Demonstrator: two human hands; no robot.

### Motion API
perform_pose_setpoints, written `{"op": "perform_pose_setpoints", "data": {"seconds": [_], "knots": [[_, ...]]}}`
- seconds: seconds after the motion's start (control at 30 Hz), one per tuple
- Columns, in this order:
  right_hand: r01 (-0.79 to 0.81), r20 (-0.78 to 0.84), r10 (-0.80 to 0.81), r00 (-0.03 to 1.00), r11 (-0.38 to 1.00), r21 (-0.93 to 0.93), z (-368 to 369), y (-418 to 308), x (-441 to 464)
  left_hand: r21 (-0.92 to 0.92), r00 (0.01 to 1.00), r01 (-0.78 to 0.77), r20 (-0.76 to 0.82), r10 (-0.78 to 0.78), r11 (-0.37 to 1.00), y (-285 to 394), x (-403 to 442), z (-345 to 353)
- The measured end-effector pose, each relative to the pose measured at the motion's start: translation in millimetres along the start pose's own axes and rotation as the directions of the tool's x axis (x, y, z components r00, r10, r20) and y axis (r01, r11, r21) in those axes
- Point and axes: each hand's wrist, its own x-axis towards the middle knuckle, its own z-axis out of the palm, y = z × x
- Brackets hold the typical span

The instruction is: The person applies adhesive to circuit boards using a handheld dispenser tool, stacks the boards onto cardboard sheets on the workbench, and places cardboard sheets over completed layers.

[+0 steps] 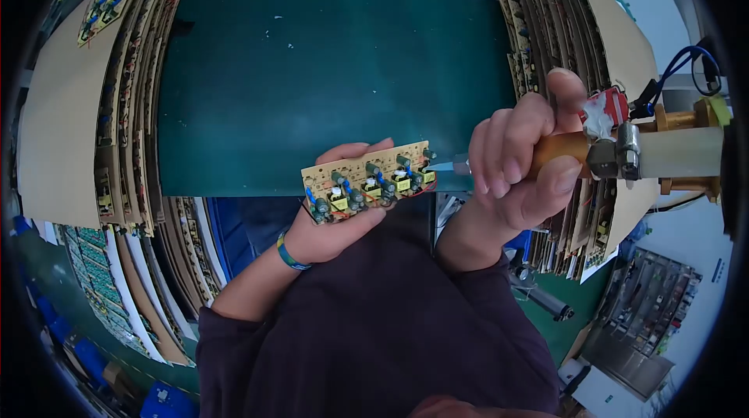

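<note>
My left hand (331,231) holds a tan circuit board (367,180) by its long edges, fingers behind and thumb along the lower edge. Green, yellow and blue components stand on the board. From the right, my right hand (530,145) grips a dispensing tool (566,154) with an amber barrel and a metal fitting. The tool's pale blue nozzle (445,167) points left, its tip at the board's right end beside a yellow component. Whether the tip touches the board cannot be told.
A green mat (312,67) covers the bench. Layered stacks of cardboard and circuit boards stand at the left (133,106) and right (554,35). Blue cables (679,63) hang at the upper right. More green boards (101,285) stand at the lower left.
</note>
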Motion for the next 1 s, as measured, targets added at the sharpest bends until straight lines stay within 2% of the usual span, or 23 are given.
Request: {"op": "perform_pose_setpoints", "data": {"seconds": [0.47, 0.67, 0.87, 1.0], "knots": [[0.016, -0.005, -0.016, 1.000, 1.000, 0.010, -7.3, 2.1, -0.3, 0.038, 0.999, -0.016, 0.030, 0.015, 0.999, 1.5, 1.6, -0.2], [0.015, 0.008, -0.015, 1.000, 1.000, 0.016, -9.1, 1.9, -0.4, 0.054, 1.000, -0.013, -0.007, 0.014, 0.998, 0.1, 1.1, -0.6], [0.011, -0.022, -0.011, 1.000, 1.000, -0.021, -4.5, -1.2, 1.9, 0.036, 1.000, -0.018, 0.016, 0.017, 0.999, 1.6, 1.3, -2.5], [0.000, -0.042, -0.001, 0.999, 1.000, -0.028, -3.2, -4.5, 4.5, -0.033, 0.998, 0.040, -0.038, -0.041, 0.999, 2.0, 1.1, -5.7]]}}
